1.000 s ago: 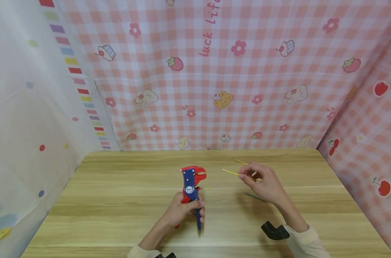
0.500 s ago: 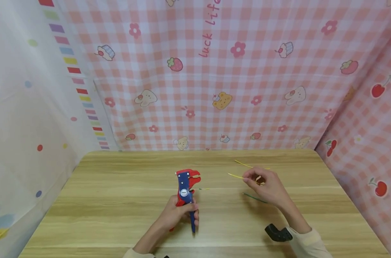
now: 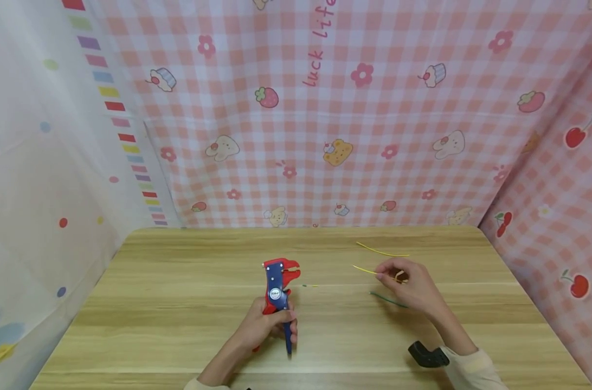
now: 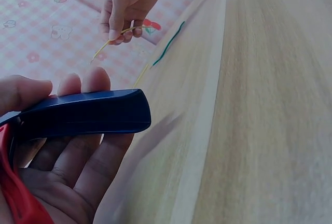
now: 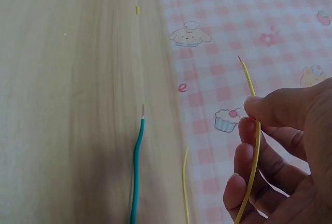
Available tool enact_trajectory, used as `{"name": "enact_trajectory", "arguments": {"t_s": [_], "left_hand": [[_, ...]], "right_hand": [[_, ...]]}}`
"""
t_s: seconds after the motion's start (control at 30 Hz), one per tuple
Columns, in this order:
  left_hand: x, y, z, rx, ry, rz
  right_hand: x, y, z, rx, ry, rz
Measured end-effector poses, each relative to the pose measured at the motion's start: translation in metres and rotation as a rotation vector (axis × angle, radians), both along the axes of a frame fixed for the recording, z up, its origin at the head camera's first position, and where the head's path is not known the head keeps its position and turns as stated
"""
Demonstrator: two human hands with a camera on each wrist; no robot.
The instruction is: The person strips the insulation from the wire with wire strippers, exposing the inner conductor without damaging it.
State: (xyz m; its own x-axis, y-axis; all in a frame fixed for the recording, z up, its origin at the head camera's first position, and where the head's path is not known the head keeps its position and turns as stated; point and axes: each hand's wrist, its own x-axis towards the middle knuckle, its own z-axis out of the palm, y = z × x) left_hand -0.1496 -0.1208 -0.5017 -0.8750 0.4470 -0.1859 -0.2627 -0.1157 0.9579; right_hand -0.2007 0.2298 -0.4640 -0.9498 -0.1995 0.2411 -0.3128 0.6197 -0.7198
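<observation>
My left hand (image 3: 264, 324) grips the handles of a red and blue wire stripper (image 3: 275, 281), its red jaws pointing right and standing apart with nothing between them. The blue handle (image 4: 88, 114) lies across my fingers in the left wrist view. My right hand (image 3: 408, 281) pinches a yellow wire (image 5: 252, 86) between thumb and index finger, above the table. A short bare copper end (image 5: 240, 59) shows at the wire's tip. Below that hand a green wire (image 5: 136, 167) with a bare end lies on the wood. A second yellow wire (image 3: 381, 252) lies farther back.
A small green insulation bit (image 3: 304, 285) and a small yellow one (image 3: 315, 285) lie on the wooden table (image 3: 179, 303), right of the stripper. A pink checked curtain (image 3: 296, 119) hangs behind the table's back edge.
My left hand and the wire stripper have moved left and a little nearer. My right hand has drawn the yellow wire to the right and slightly nearer, uncovering more of the second yellow wire.
</observation>
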Motion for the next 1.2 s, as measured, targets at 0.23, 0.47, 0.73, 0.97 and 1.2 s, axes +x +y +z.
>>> {"name": "enact_trajectory", "arguments": {"t_s": [0.23, 0.47, 0.73, 0.97, 1.2], "left_hand": [[0.001, -0.002, 0.0, -0.007, 0.008, -0.002], [0.002, -0.004, -0.002, -0.004, 0.019, -0.014], [0.002, -0.004, -0.003, -0.029, 0.02, 0.001], [0.001, -0.002, -0.003, -0.066, 0.009, 0.009], [0.001, -0.001, -0.003, -0.071, 0.025, 0.005]], "right_hand": [[0.0, 0.005, -0.007, 0.003, 0.015, -0.005], [-0.001, 0.011, -0.016, 0.025, -0.001, -0.03], [-0.001, 0.019, -0.021, 0.062, -0.026, -0.058], [0.001, 0.023, -0.023, 0.099, -0.04, -0.071], [0.001, 0.025, -0.027, 0.143, -0.073, -0.075]]}}
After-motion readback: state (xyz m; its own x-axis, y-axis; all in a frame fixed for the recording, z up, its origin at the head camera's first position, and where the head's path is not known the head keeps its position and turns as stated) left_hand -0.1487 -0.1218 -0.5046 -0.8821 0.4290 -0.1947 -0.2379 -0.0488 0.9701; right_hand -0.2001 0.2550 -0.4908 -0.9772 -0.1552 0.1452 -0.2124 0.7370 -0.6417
